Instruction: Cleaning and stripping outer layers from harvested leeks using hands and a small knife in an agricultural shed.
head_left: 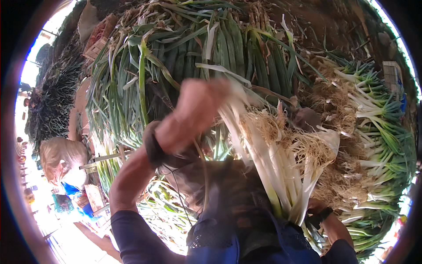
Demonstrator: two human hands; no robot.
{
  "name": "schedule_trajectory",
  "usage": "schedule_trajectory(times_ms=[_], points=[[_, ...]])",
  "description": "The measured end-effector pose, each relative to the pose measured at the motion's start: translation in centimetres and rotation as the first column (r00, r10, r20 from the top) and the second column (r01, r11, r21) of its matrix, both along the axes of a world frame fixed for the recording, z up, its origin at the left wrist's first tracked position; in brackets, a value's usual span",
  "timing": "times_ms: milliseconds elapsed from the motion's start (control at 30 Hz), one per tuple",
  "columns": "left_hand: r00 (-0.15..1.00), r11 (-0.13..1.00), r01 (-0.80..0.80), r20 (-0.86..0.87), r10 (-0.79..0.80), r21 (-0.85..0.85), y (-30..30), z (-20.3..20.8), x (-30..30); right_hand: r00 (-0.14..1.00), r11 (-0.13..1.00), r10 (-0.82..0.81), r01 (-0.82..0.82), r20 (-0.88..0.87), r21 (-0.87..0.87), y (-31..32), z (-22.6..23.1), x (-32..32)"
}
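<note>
A bundle of leeks (272, 171) with long white stalks and stringy roots (314, 152) slants across the front of my body. My right hand (315, 206) is closed around its lower right part, with most of the fingers hidden behind the stalks. My left hand (203, 99) is raised beside the bundle's upper left end, close to a pale, blurred stalk. Motion smears its fingers, so whether they grip that stalk is unclear. Just beyond the hand lies a thick heap of long green leek leaves (184, 57).
Along the right runs a long row of leeks (369, 114), roots inward and green tops outward. A wooden crate (100, 37) stands at the far left. Nearer on that side are a tan sack (63, 160) and a dark green pile (55, 97). Bare soil (323, 22) shows at the back.
</note>
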State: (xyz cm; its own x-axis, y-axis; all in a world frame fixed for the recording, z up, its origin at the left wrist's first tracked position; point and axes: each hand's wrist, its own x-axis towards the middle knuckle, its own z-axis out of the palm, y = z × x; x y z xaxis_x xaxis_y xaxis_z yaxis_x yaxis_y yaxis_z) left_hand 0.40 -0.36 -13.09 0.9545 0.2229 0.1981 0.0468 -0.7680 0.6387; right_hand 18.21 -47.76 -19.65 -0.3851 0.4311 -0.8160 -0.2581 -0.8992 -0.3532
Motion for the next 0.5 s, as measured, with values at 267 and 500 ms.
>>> schedule_trajectory(times_ms=[267, 500], points=[[0.823, 0.84, 0.402, -0.547, -0.156, 0.365, -1.9, -5.7, -3.0, 0.995, 0.995, -0.093, 0.094, -0.047, 0.017, -0.6, -0.3, 0.4], [0.945, 0.85, 0.042, -0.298, 0.137, 0.525, 7.1, 4.1, 1.8, 0.972, 0.977, -0.205, 0.21, -0.111, 0.028, -0.6, -1.3, 0.2]])
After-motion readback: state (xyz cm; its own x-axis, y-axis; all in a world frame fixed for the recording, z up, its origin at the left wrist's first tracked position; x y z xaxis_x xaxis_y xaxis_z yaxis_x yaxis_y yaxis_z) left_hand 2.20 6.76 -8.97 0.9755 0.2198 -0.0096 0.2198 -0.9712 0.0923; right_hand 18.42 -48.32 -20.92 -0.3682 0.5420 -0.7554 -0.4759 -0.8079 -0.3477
